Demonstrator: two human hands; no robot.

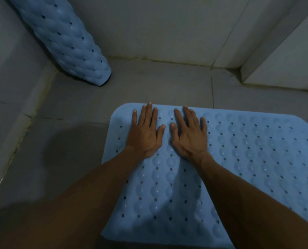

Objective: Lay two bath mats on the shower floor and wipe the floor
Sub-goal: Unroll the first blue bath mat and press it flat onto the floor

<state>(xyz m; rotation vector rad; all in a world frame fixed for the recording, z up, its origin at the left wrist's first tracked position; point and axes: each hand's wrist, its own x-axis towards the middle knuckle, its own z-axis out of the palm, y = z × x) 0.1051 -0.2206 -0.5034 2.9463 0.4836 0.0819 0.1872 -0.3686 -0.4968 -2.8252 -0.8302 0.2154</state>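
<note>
Bath mat [239, 159], pale blue, bubbled and pierced with drain holes, lies flat on the grey tiled shower floor [158, 83], filling the lower right of the frame. Near its far edge, left hand [146, 130] and right hand [187, 130] press it side by side, fingers straight and spread, gripping nothing. It looks soft, floppy and light; best lifted by an edge or corner. Upper left, a second mat [69, 38] leans rolled in the corner.
</note>
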